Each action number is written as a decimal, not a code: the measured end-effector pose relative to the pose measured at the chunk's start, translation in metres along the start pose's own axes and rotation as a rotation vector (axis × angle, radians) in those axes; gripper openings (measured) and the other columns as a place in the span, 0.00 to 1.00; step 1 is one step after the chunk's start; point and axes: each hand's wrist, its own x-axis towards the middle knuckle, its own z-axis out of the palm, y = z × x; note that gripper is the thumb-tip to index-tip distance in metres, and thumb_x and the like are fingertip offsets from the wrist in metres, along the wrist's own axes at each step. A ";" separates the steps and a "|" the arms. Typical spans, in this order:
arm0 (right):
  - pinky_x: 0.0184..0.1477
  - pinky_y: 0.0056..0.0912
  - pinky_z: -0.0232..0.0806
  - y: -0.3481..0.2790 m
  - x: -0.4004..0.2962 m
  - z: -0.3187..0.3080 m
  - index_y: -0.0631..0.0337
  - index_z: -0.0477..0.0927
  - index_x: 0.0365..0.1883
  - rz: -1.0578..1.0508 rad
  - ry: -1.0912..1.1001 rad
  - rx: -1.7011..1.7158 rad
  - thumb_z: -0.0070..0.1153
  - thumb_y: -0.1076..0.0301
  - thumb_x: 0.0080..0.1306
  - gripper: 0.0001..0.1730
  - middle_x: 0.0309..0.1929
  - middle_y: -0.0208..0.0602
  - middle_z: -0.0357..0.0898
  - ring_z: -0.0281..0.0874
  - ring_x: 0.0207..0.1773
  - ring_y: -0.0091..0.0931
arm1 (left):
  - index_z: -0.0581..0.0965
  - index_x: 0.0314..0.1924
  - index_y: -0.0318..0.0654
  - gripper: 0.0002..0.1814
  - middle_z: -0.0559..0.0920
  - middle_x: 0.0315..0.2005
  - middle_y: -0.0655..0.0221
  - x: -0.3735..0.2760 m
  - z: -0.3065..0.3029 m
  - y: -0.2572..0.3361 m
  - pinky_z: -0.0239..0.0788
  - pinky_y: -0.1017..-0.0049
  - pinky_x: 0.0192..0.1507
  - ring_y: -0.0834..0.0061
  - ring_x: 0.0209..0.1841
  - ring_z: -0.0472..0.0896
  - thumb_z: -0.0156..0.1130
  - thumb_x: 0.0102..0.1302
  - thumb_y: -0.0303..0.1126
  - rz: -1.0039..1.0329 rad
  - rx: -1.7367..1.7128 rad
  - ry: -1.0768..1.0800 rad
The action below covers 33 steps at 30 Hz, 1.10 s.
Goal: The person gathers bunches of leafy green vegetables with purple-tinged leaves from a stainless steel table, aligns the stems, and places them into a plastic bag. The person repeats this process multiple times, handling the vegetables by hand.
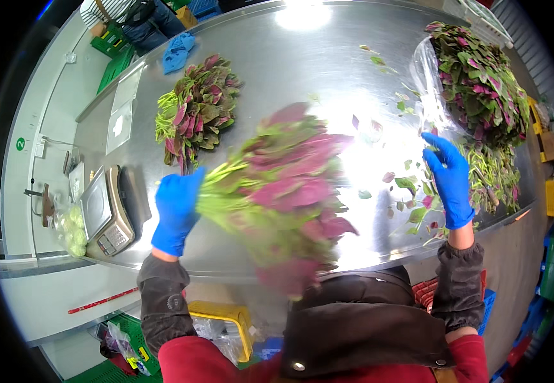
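My left hand (177,210), in a blue glove, grips a large bunch of red-and-green amaranth (286,191) by its pale stems. The leaves fan out to the right and are blurred. My right hand (449,179), gloved too, is raised over the right side of the steel table (267,62) with its fingers apart and nothing in them. Near its fingertips lies a clear plastic bag (427,76), against a big heap of amaranth (482,86). Below that heap are loose stems and trimmings (492,177). A second amaranth bunch (205,105) rests at the table's left.
A digital scale (109,210) stands at the left edge, beside a bag of pale green vegetables (73,232). Clear plastic sheets (120,127) and a crumpled blue glove (178,52) lie farther back. Loose leaves (415,215) litter the right side. A person (138,21) stands beyond the far left edge.
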 end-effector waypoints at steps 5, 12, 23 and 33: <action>0.37 0.20 0.67 0.007 -0.012 0.027 0.56 0.76 0.55 0.064 -0.112 0.059 0.56 0.76 0.61 0.22 0.42 0.27 0.80 0.72 0.32 0.16 | 0.76 0.50 0.41 0.27 0.76 0.29 0.64 -0.051 0.004 -0.079 0.65 0.63 0.40 0.59 0.35 0.75 0.66 0.45 0.29 -0.147 0.060 -0.004; 0.40 0.25 0.69 0.006 -0.022 0.089 0.56 0.77 0.51 0.014 -0.362 -0.086 0.58 0.69 0.62 0.17 0.44 0.37 0.79 0.78 0.33 0.23 | 0.74 0.50 0.42 0.24 0.76 0.33 0.64 -0.109 0.090 -0.161 0.62 0.62 0.51 0.59 0.41 0.74 0.60 0.49 0.24 -0.260 0.192 -0.206; 0.64 0.40 0.56 0.001 -0.086 0.276 0.60 0.71 0.55 -0.644 -0.640 -0.161 0.47 0.69 0.62 0.21 0.60 0.44 0.67 0.63 0.63 0.40 | 0.74 0.50 0.39 0.18 0.78 0.42 0.66 -0.170 0.202 -0.230 0.59 0.60 0.58 0.62 0.50 0.74 0.56 0.58 0.29 -0.456 0.281 -0.337; 0.55 0.34 0.63 0.082 -0.015 0.196 0.59 0.70 0.56 -0.489 -0.382 -0.325 0.49 0.76 0.59 0.23 0.52 0.40 0.71 0.69 0.54 0.37 | 0.66 0.61 0.33 0.25 0.72 0.57 0.59 -0.175 0.204 -0.210 0.58 0.70 0.61 0.67 0.57 0.70 0.52 0.63 0.23 -0.681 0.050 -0.304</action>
